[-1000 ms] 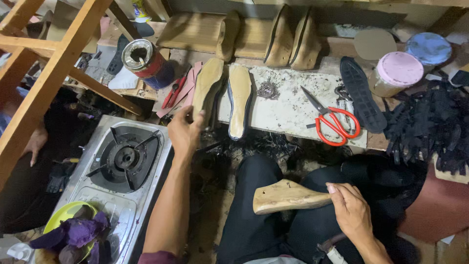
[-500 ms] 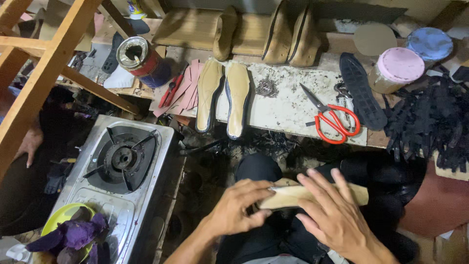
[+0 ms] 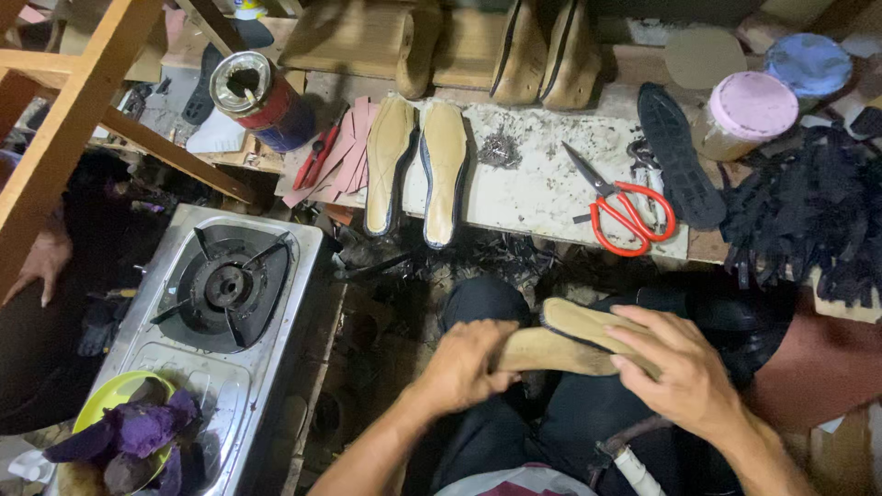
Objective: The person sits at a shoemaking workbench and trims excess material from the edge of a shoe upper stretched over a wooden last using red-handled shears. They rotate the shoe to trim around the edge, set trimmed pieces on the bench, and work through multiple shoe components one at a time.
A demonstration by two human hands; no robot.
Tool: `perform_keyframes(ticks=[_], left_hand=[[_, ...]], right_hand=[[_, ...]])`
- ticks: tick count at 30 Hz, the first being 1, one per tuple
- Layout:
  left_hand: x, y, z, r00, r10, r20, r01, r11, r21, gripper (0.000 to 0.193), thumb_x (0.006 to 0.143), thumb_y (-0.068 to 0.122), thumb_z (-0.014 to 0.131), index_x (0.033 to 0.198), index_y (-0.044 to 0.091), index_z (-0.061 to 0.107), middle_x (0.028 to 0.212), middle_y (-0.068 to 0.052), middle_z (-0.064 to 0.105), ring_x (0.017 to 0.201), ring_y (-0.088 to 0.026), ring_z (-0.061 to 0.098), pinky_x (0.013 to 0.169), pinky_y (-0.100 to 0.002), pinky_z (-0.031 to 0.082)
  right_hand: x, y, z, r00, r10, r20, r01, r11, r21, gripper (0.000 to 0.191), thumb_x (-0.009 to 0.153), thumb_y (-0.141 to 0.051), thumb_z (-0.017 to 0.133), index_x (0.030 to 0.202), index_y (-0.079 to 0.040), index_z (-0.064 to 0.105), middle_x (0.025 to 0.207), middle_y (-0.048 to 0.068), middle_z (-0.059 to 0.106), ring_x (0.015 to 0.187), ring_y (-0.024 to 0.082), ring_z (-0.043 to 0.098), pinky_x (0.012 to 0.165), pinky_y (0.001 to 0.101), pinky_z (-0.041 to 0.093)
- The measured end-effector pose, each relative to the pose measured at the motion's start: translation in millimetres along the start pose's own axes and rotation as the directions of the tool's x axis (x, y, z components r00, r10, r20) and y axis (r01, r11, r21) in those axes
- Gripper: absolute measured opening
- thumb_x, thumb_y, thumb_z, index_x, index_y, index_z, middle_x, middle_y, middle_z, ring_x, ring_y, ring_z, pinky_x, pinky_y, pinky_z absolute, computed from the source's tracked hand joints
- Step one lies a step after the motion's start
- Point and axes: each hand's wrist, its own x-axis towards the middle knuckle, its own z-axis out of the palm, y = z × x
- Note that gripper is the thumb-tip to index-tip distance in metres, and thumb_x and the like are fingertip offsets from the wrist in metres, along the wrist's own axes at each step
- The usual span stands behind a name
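- From the head camera, a pale wooden shoe last (image 3: 549, 351) was held over the lap, lying roughly level and pointing left to right.
- The left hand (image 3: 464, 366) was closed around the left end of the wooden last, its grip clamped on the wood.
- A tan insole with a dark edge (image 3: 588, 326) was laid on top of the last and pressed down by the right hand (image 3: 684, 372), whose fingers (image 3: 638, 323) were curled over the insole's right part, the grip shut on it.
- Beyond the knees, a worn, stained white work surface (image 3: 542, 188) was seen, with two more tan insoles (image 3: 418, 165) laid side by side on its left part.
- Red-handled scissors (image 3: 620, 207) were laid open on the right part of that surface, just beside a black ridged outsole (image 3: 680, 152).
- A pink-lidded round tub (image 3: 744, 115) was stood near the outsole, and a heap of black straps (image 3: 813, 216) was piled to its right.
- An open tin can (image 3: 257, 96) was stood at the back left, near a fan of pink cut pieces (image 3: 344, 152).
- To the left of the legs, a steel single-burner gas stove (image 3: 216, 303) was set low, with a green bowl of purple scraps (image 3: 124, 432) at its near corner.
- Another person's hand (image 3: 41, 262) was seen at the far left edge.
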Motion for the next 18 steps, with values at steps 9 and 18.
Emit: perform_keyframes(ticks=[9, 18], left_hand=[[6.9, -31.5, -10.8, 0.978, -0.205, -0.026, 0.146, 0.773, -0.617, 0.077, 0.073, 0.022, 0.089, 0.141, 0.002, 0.059, 0.131, -0.014, 0.072, 0.122, -0.022, 0.067, 0.108, -0.034, 0.048], [-2.0, -39.9, -0.4, 0.949, -0.315, 0.013, 0.226, 0.649, -0.727, 0.078, 0.073, 0.022, 0.087, 0.144, 0.006, 0.06, 0.13, -0.013, 0.072, 0.109, -0.024, 0.067, 0.102, -0.035, 0.051]], right_hand=[[18.2, -9.6, 61.0, 0.997, -0.031, 0.075, 0.02, 0.991, 0.136, 0.034, 0.074, -0.019, 0.078, 0.104, -0.004, 0.075, 0.12, 0.011, 0.07, 0.108, 0.031, 0.066, 0.096, 0.0426, 0.049], [35.3, -33.2, 77.9, 0.999, 0.003, 0.043, -0.009, 0.989, 0.146, 0.028, 0.074, -0.019, 0.08, 0.099, -0.006, 0.075, 0.117, 0.01, 0.071, 0.105, 0.03, 0.067, 0.094, 0.0421, 0.05]])
